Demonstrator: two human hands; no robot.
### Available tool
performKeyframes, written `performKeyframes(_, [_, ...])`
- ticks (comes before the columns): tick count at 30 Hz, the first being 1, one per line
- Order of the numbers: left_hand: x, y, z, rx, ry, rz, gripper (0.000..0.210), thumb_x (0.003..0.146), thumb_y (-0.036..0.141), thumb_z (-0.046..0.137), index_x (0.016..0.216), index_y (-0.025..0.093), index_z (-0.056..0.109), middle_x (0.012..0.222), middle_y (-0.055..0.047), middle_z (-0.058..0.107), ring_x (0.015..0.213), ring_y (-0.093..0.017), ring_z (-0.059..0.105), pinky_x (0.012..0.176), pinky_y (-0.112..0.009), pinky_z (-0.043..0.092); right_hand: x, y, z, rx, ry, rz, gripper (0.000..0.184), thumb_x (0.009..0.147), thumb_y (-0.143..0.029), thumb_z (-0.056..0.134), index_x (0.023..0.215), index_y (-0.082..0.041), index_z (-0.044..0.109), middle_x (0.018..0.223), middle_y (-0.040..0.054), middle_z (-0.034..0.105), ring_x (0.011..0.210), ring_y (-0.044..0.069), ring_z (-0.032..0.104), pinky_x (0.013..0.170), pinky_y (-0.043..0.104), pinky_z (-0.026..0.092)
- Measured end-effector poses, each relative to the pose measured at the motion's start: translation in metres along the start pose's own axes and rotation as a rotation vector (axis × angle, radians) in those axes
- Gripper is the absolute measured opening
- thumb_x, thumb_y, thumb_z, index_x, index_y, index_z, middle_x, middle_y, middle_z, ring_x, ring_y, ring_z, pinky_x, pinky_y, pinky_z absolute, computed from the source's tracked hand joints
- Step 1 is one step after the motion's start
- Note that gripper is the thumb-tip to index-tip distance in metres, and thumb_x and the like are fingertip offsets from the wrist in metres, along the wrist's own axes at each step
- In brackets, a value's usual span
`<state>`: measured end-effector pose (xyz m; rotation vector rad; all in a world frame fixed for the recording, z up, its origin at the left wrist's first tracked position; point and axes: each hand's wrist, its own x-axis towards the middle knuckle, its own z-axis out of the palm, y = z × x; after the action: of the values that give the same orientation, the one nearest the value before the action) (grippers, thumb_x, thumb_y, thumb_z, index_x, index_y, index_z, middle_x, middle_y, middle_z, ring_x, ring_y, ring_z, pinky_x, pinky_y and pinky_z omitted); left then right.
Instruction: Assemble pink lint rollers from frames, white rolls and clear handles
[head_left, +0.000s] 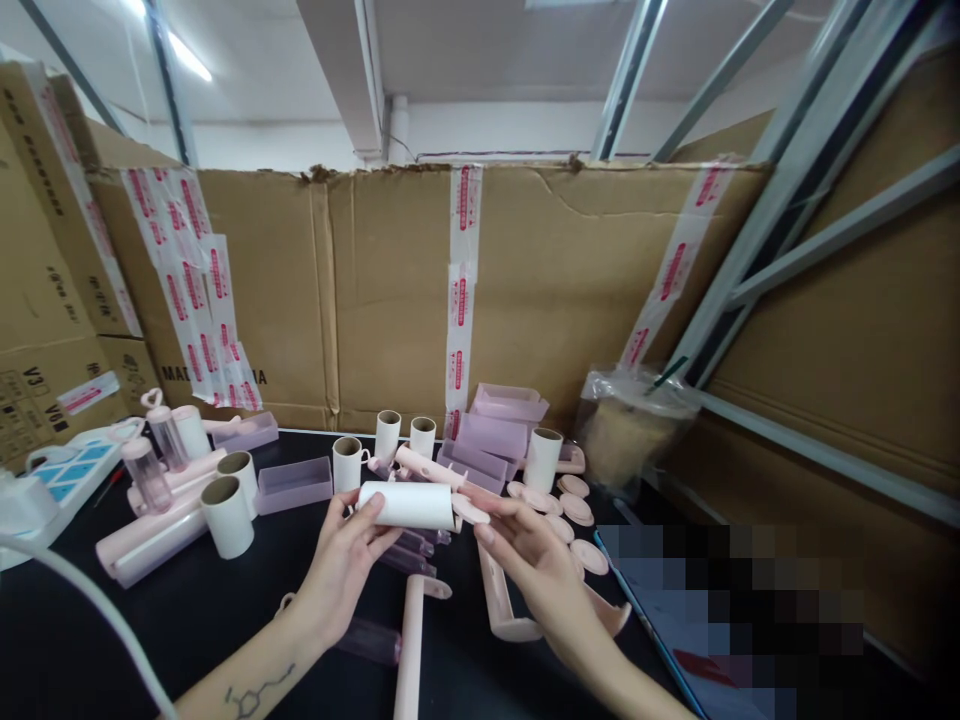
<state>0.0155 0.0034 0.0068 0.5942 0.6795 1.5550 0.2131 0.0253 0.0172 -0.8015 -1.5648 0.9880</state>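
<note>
My left hand (pixel 349 560) is closed round a white cardboard tube (pixel 409 505), which lies level above the table. At the tube's right end, my right hand (pixel 536 560) pinches a pale pink round disc (pixel 471 508) between thumb and fingers. The disc is tilted close to the tube's opening; whether they touch, I cannot tell. Beneath my hands lie a pink bar-shaped piece (pixel 411 640), a pink curved frame (pixel 514 628) and clear purple tubes (pixel 371 640). Several more pink discs (pixel 577 510) are scattered right of my right hand.
White tubes (pixel 544 460) stand upright at the back and left (pixel 229 520). Lilac trays (pixel 296 485) sit behind. At left are a power strip (pixel 75 470) and a white cable (pixel 90 590). A bagged cup (pixel 630 430) stands at right, near a blue-edged tablet (pixel 652 600). Cardboard (pixel 390 300) walls the back.
</note>
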Motion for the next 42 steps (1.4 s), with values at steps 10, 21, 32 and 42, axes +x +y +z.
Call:
performKeyframes(10, [-0.004,-0.006,0.001,0.002,-0.039,0.009,0.023,0.077,0.024,0.068,0.092,0.019,0.051,0.104,-0.004,0.062,0.103,-0.021,0.060,0.094,-0.041,0.047,-0.002,0.005,-0.005,-0.193,-0.008,-0.066,0.018,0.077,-0.032,0.067,0.086,-0.021,0.058,0.108,0.0096,0.066,0.109,0.026,0.059,0.096,0.043,0.046])
performKeyframes(21, [-0.003,-0.006,0.001,0.051,-0.030,-0.005,0.025,0.076,0.029,0.069,0.091,0.020,0.050,0.102,-0.003,0.062,0.102,-0.020,0.060,0.092,-0.039,0.047,-0.006,-0.004,-0.009,-0.667,-0.091,-0.226,0.020,0.084,-0.032,0.056,0.102,-0.023,0.057,0.103,0.0071,0.067,0.100,0.024,0.062,0.086,0.038,0.050])
performKeyframes(32, [-0.009,-0.003,0.005,0.156,-0.101,0.061,0.019,0.082,0.028,0.063,0.092,0.020,0.049,0.099,-0.002,0.059,0.097,-0.016,0.057,0.090,-0.036,0.047,-0.001,-0.020,-0.019,-0.946,-0.357,-0.349,0.011,0.091,-0.027,0.045,0.098,-0.024,0.053,0.111,0.0085,0.060,0.093,0.022,0.062,0.073,0.032,0.051])
performKeyframes(42, [-0.015,-0.007,0.007,0.193,-0.155,0.035,0.020,0.086,0.031,0.057,0.095,0.021,0.042,0.104,-0.004,0.054,0.100,-0.016,0.054,0.088,-0.035,0.046,-0.006,0.000,-0.013,-0.856,-0.317,-0.431,0.023,0.089,-0.045,0.044,0.091,-0.022,0.051,0.102,0.0115,0.063,0.086,0.024,0.064,0.070,0.037,0.054])
